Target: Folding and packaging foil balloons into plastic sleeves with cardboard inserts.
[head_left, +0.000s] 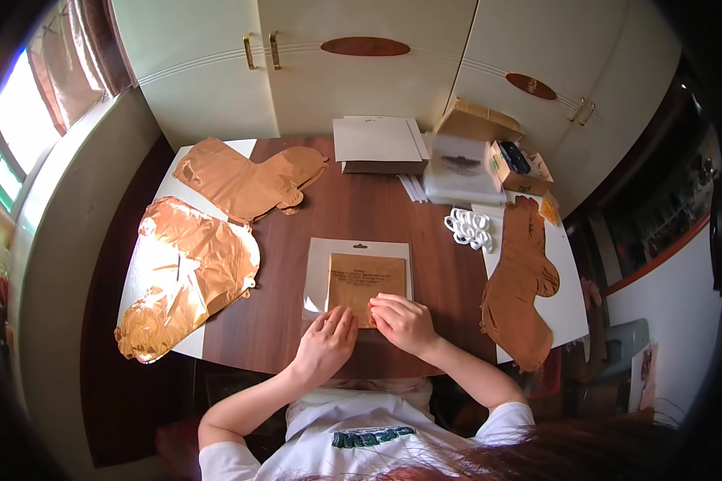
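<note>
Seemingly folded, a copper-brown rectangular packet [367, 276] lies on a white rectangular card [318, 260]. Left hand [326, 345], fingers together, and curled right hand [404, 325] are at its near edge, pinch unclear. Left of the card, shiny copper foil [204, 264] lies unfolded.

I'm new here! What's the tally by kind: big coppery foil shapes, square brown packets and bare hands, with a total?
Big coppery foil shapes: 3
Square brown packet: 1
Bare hands, left hand and right hand: 2
Total: 6
</note>
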A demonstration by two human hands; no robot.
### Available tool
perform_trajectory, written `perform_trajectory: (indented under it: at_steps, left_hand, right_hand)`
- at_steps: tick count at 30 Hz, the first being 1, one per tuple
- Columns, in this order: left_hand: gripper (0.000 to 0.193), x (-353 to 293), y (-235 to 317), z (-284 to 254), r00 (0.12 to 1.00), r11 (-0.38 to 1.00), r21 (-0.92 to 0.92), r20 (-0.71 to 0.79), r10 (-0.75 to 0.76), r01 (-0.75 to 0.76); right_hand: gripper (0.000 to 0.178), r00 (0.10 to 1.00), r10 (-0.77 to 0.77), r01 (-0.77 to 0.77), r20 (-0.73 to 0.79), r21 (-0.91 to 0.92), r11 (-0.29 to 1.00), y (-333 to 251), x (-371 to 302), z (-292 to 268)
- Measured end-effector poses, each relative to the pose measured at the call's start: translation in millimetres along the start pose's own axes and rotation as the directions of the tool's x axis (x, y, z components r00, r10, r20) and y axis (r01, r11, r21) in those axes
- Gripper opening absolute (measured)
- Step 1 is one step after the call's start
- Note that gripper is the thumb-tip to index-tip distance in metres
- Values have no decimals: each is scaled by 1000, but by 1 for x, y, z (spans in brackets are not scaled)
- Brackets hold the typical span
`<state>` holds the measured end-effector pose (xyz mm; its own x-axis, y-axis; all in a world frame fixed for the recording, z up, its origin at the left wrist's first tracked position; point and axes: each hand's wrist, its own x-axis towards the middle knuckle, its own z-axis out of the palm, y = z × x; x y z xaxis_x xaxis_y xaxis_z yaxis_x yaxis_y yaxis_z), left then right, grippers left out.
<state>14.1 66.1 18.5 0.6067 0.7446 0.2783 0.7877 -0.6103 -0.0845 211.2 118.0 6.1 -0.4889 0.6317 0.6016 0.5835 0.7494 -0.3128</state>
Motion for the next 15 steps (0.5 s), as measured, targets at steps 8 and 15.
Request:
perform_trajectory:
  at_steps: [8, 15]
  left_hand:
    - [33, 18, -5, 7, 985, 979, 175, -123, 124, -102]
    - [34, 21, -8, 18, 973, 979, 163, -172, 151, -123]
  right_hand:
    - [7, 998, -55, 55, 14, -9, 998, 0, 0, 0]
    - [8, 999, -34, 34, -6, 0, 999, -1, 2, -1]
